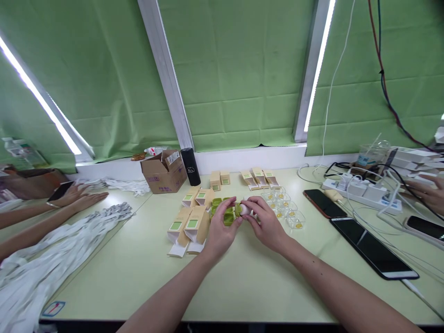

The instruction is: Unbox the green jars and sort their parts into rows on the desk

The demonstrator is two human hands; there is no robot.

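Between both hands, over the table's middle, is a small green cup-like piece (pixel 238 210) against a white rounded piece (pixel 245 209). The fingers of my left hand (pixel 222 231) are closed on the green piece. My right hand (pixel 265 223) pinches the white one from the other side; fingers partly cover both. Several similar green cups (pixel 217 202) stand behind my left hand and are partly hidden by it. Right of my hands lie several clear plastic shells (pixel 294 219) with yellow spots inside. Open kraft boxes (pixel 197 224) with green labels lie to the left.
More small boxes (pixel 258 177) stand farther back, near a black cylinder (pixel 190 166) and a cardboard carton (pixel 163 172). At right are phones (pixel 374 247), a power strip (pixel 364 194) and cables. Another person's hands (pixel 81 199) rest at left by white straps (pixel 76 245); another hand (pixel 428 194) is far right.
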